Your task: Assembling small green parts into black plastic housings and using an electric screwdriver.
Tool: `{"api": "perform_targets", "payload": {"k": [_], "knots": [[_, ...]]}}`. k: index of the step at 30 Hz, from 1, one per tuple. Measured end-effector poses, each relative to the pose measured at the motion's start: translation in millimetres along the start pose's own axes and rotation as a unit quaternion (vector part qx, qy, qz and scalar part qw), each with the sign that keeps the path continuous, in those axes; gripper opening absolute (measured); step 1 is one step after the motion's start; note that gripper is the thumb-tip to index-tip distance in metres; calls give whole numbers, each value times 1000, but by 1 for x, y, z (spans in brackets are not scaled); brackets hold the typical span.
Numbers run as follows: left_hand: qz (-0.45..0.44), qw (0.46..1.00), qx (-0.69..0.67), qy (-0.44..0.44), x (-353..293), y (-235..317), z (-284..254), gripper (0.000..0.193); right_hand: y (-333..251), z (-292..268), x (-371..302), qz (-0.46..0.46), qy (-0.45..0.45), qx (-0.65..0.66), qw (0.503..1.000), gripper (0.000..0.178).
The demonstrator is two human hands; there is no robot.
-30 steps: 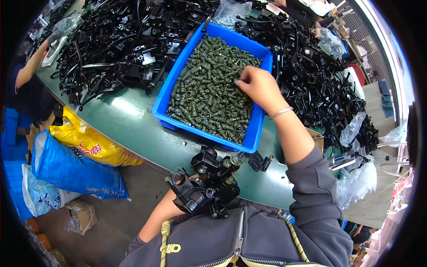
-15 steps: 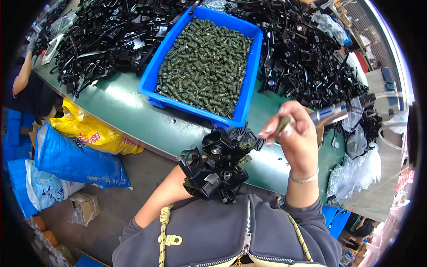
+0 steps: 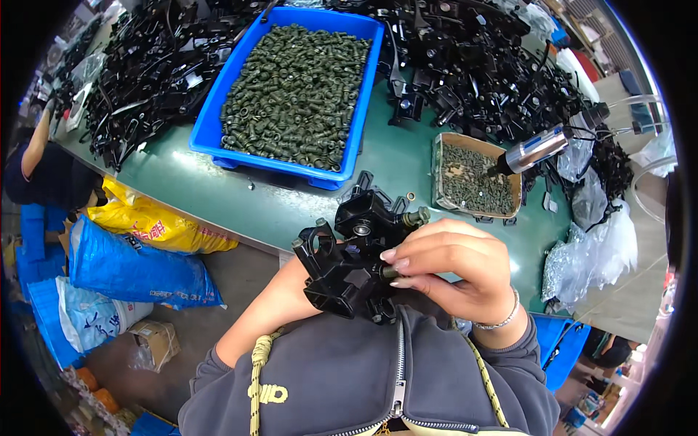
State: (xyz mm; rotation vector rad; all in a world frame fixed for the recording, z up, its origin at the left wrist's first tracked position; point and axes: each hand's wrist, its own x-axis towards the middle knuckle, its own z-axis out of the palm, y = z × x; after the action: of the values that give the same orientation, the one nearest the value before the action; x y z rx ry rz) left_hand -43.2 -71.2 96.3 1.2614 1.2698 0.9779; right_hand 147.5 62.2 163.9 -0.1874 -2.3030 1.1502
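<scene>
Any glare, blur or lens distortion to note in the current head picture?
Head view: pale glare on the left of the green table, whose near edge looks bowed; black corners frame the image. Head view: the right hand looks fairly sharp, while the heap of black parts is so dark that pieces merge.

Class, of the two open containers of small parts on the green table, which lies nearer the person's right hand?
The small tan cardboard box, just beyond the right hand; the large blue plastic bin stands farther left.
</scene>
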Motion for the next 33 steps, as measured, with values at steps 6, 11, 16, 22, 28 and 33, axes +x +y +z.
{"api": "perform_targets", "payload": {"k": [6,11,16,22,28,33], "knots": [[-49,998,9,-33,19,8,17,40,-10,-24,-20,-72,12,-210,975,30],[-43,998,-8,-37,33,4,36,33,-13,-33,-34,-59,22,-293,954,34],[-38,997,34,-49,39,0,47,33,-9,-41,-42,-39,22,-301,953,34],[-50,994,74,-63,42,7,47,37,-11,-44,-47,19,16,-282,959,35],[-70,989,113,-67,40,6,45,37,-4,-39,-50,53,17,-249,967,30],[-72,993,70,-64,38,-1,44,37,-2,-37,-50,48,29,-221,974,32]]}}
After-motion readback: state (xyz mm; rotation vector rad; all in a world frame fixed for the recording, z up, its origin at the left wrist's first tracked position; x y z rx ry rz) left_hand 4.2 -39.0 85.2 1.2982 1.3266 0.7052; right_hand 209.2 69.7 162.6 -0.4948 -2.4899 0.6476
